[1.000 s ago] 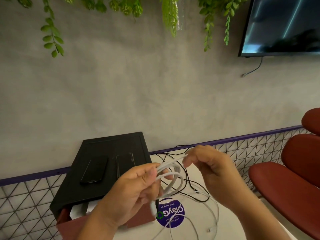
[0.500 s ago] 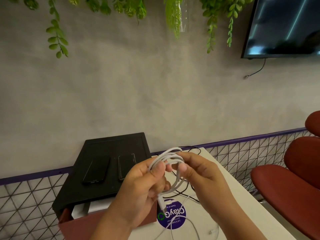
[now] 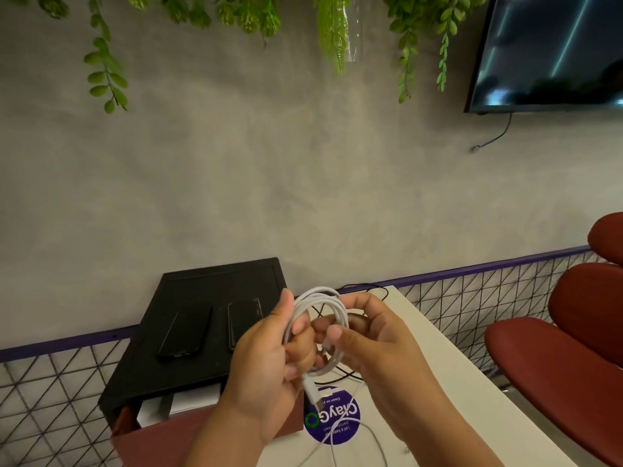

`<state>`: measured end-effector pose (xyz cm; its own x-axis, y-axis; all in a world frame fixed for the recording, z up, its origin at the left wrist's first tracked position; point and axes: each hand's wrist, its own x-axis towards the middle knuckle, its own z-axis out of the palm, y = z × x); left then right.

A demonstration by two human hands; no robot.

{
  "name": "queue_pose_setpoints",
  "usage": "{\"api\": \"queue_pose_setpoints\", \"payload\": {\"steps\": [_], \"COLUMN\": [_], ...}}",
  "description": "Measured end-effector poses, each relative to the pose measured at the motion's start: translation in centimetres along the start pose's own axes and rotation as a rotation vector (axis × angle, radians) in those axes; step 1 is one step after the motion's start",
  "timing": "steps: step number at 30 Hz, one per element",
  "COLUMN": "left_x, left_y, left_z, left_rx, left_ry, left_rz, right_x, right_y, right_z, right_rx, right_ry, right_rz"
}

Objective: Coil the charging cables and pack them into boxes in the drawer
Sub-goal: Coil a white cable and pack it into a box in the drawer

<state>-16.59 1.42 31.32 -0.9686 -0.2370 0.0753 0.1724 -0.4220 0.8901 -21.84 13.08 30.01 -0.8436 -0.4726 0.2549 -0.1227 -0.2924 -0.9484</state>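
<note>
The white bench fills the lower right of the frame, with the black drawer unit at lower centre-left. At lower centre my left hand grips the coiled white cable, and my right hand pinches its loops.

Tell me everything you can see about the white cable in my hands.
The white cable is thin, smooth and looks plastic-coated. Most of it is wound into several loops, held upright in the air above the table. The left hand grips the loops on one side; the right hand pinches them on the other. A white plug hangs below the left hand's fingers, and a loose length trails down onto the table across a purple sticker.
</note>
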Motion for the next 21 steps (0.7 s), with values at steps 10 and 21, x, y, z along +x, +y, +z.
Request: {"api": "queue_pose_setpoints", "payload": {"steps": [10, 21], "left_x": [0.2, 1.5], "left_y": [-1.7, -4.1], "left_z": [0.5, -1.3], "left_rx": [0.309, 0.82], "left_ry": [0.028, 0.149], "left_rz": [0.153, 0.498], "right_x": [0.3, -1.2], "right_y": [1.5, 1.6], "right_z": [0.9, 0.8], "right_rx": [-0.527, -0.699], "right_ry": [0.238, 0.033], "right_rz": [0.039, 0.121]}}
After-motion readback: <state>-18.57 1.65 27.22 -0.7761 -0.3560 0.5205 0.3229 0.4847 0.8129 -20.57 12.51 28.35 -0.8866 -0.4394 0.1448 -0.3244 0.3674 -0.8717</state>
